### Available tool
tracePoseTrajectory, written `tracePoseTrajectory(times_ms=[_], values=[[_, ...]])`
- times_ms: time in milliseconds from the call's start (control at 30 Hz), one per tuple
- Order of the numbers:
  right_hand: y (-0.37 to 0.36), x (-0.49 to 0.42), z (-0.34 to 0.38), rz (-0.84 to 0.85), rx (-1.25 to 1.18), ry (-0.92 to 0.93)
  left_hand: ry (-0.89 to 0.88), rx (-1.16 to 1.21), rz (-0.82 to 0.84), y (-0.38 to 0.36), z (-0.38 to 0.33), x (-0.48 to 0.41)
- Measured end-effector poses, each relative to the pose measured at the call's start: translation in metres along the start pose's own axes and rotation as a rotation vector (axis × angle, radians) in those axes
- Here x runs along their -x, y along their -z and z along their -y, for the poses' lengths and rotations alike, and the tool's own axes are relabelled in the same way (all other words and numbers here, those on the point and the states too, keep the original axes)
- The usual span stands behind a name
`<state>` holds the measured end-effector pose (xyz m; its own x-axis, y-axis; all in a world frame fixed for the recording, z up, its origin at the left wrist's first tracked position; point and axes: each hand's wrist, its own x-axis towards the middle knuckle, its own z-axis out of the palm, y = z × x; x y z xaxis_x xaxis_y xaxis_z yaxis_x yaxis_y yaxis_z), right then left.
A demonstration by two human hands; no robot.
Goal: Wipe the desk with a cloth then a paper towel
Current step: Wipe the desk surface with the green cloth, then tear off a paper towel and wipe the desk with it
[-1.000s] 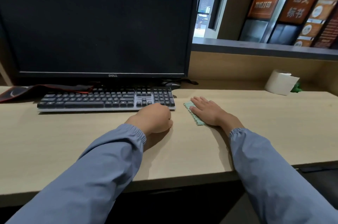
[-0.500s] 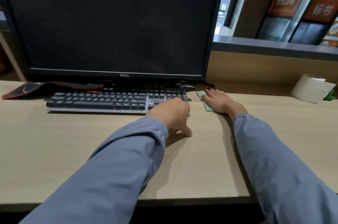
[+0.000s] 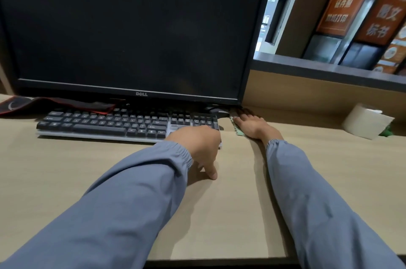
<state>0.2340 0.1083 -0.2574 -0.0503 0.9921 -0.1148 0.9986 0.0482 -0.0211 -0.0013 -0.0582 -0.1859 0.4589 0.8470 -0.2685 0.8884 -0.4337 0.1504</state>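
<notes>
Pale wood worktop ran under a Dell monitor. At 1 o'clock, the right hand, grip flat and open, pressed the green cloth; thin, limp, best pinned under the palm. Left hand rested loosely curled, holding nothing.

The right hand is lying flat, palm down, fingers stretched forward, arm extended. The left hand is hanging loosely curled, thumb pointing down, blue-sleeved forearm angled inward.
</notes>
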Motion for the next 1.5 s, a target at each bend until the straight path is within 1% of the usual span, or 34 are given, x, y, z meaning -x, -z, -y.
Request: tracePoseTrajectory(times_ms=[133, 300, 433, 600, 667, 867, 967, 1067, 1167, 1333, 1500], values=[[0.002, 0.003, 0.002, -0.035, -0.04, -0.01, 0.015, 0.029, 0.001, -0.002, 0.0, 0.004], [0.003, 0.006, 0.004, -0.01, -0.017, -0.002, 0.03, 0.047, 0.01, -0.003, 0.0, 0.009], [0.003, 0.007, 0.001, -0.013, -0.051, 0.002, 0.024, 0.052, 0.012, -0.004, 0.001, 0.01], [0.01, 0.021, 0.004, -0.125, -0.253, -0.011, 0.042, 0.065, -0.003, -0.007, 0.003, 0.012], [0.011, 0.03, 0.006, -0.153, -0.296, 0.001, 0.043, 0.055, -0.002, -0.009, 0.003, 0.012], [0.013, 0.079, 0.021, -0.187, -0.281, 0.079, -0.023, 0.001, -0.094, -0.027, 0.013, 0.022], [0.014, 0.113, 0.033, -0.246, -0.29, 0.114, -0.048, 0.01, -0.202, -0.039, 0.02, 0.041], [0.012, 0.145, 0.056, -0.338, -0.311, 0.172, -0.019, 0.029, -0.312, -0.043, 0.035, 0.066], [0.016, 0.168, 0.09, -0.412, -0.344, 0.248, 0.028, 0.003, -0.373, -0.041, 0.057, 0.094], [0.023, 0.191, 0.169, -0.433, -0.379, 0.41, 0.145, 0.008, -0.442, -0.043, 0.102, 0.143], [0.02, 0.199, 0.254, -0.379, -0.424, 0.58, 0.278, 0.04, -0.514, -0.053, 0.15, 0.195]])
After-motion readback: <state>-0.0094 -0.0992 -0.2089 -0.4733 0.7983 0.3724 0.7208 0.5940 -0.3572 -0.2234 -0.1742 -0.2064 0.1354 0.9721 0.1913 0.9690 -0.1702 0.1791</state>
